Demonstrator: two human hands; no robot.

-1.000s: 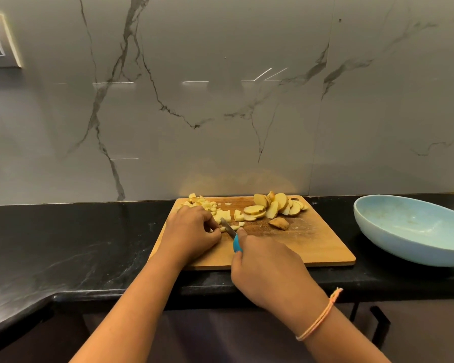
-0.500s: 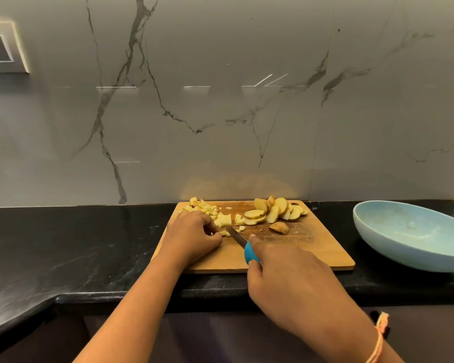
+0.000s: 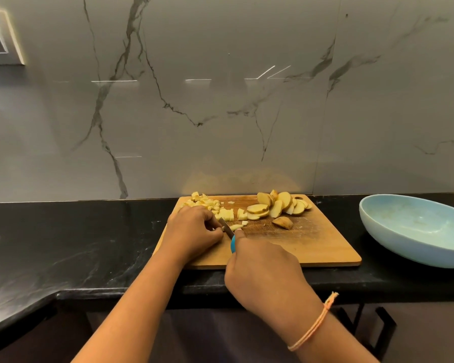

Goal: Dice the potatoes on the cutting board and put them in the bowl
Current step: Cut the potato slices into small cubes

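Mid-dicing: right grip [image 3: 265, 273] clasps knife [image 3: 232, 243], left grip [image 3: 194, 231] pinches potato strip [image 3: 236, 227]. Next: short crosscuts, clear of left grip.

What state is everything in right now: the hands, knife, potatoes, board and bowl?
Knife, blade down on a potato piece.
Left hand, fingers curled, steadying that piece.
Right hand, gripping the knife's blue handle.
Diced potato, piled at the cutting board's far left corner.
Potato slices, not yet diced, heaped far right.
Bowl, no potato inside.
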